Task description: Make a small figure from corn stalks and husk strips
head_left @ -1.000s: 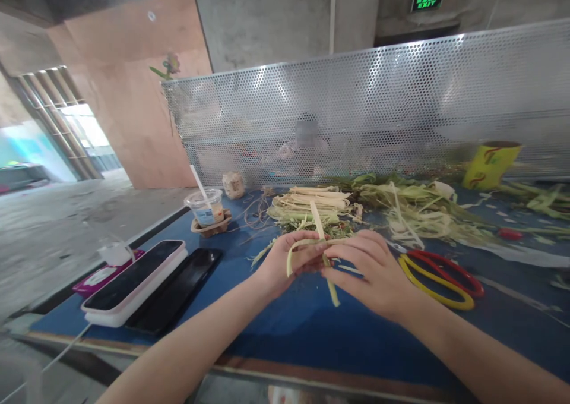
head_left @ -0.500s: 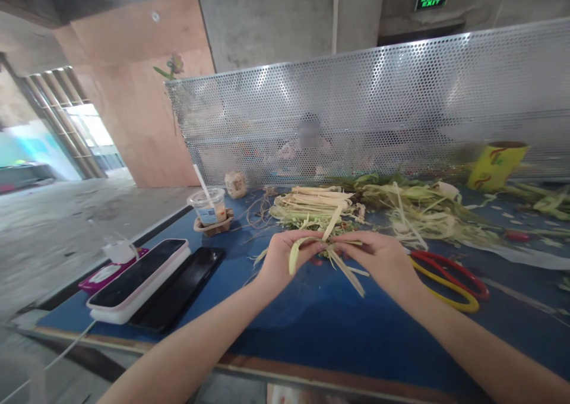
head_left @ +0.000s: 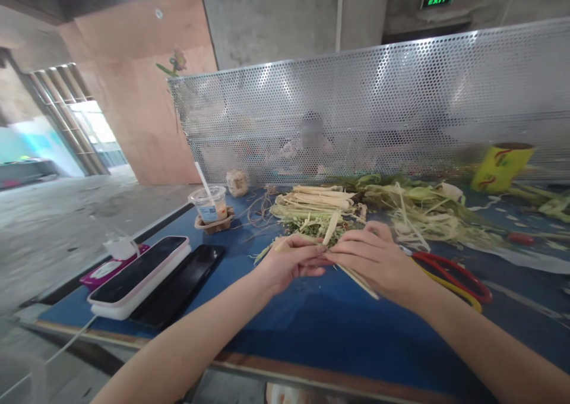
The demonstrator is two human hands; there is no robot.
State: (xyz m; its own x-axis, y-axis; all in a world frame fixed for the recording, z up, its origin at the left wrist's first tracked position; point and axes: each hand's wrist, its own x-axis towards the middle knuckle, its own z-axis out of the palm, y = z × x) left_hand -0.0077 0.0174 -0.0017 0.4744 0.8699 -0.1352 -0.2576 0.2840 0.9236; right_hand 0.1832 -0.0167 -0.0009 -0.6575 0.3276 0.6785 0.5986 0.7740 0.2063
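Note:
Over the blue table my left hand (head_left: 289, 263) and my right hand (head_left: 376, 262) meet, fingertips pinched together on pale corn husk strips (head_left: 330, 229). One strip sticks up between the fingers, and a narrow end slants down toward me beneath my right hand. The exact fold at the fingertips is hidden. Just behind the hands lies a bundle of flat dried husk strips (head_left: 318, 199), with small green sprigs (head_left: 303, 223) in front of it. Scissors with red and yellow handles (head_left: 461, 276) rest beside my right wrist.
Loose green husks (head_left: 427, 211) spread across the back right near a yellow roll (head_left: 501, 167). At left are a lidded cup with a straw (head_left: 209, 207), a pink-edged phone (head_left: 140, 276) and a black phone (head_left: 182, 285). A perforated metal screen (head_left: 276, 113) stands behind; a person shows through it.
My right hand has turned over the husk strips, its back now covering more of them. The curled strip end by my left thumb no longer shows. The view has shifted slightly.

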